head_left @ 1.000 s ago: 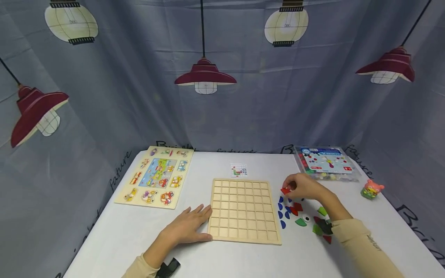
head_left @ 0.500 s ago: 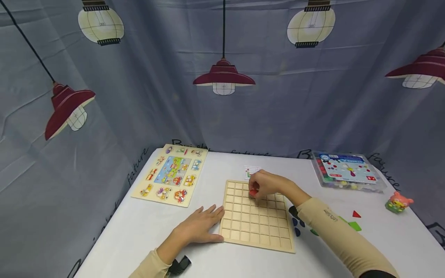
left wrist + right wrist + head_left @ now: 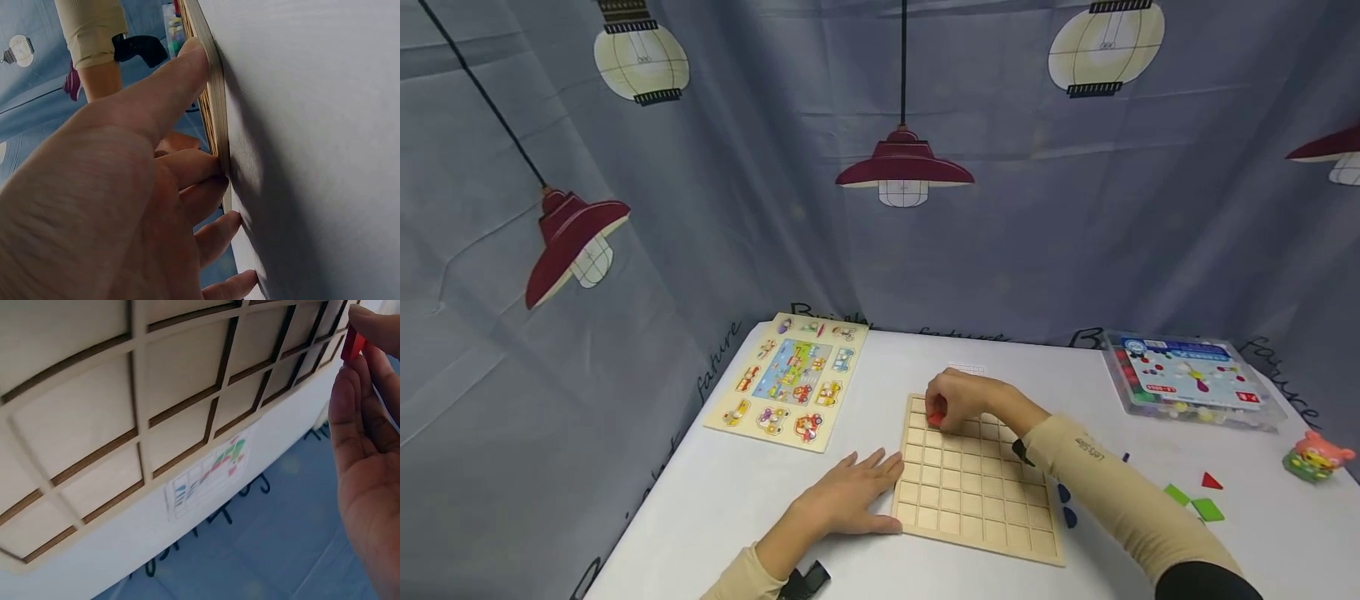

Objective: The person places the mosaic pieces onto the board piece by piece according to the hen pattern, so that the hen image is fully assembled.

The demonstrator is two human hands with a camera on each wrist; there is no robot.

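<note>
A wooden grid board (image 3: 958,502) lies on the white table, its cells bare where they show. Over its upper left corner my right hand (image 3: 964,402) pinches a small red piece (image 3: 354,345) between thumb and fingers; its full outline is covered by the fingers. Flat on the table, my left hand (image 3: 848,497) has its fingers spread, with thumb and fingertips against the board's left edge. In the left wrist view the thumb (image 3: 181,69) sits right at that edge. A printed pattern card (image 3: 212,475) lies just beyond the board, partly behind the right hand in the head view.
Right of the board lie blue half-circles (image 3: 1070,517), green pieces (image 3: 1207,509) and a red triangle (image 3: 1211,481), others hidden under the right sleeve. A picture puzzle (image 3: 760,410) lies at the left. A clear plastic box (image 3: 1195,387) and a pig-like toy figure (image 3: 1317,457) stand at the right.
My right hand has carried the red piece from the loose pieces leftward to the board's upper left corner. The left hand stays at the board's edge. The head view has turned right.
</note>
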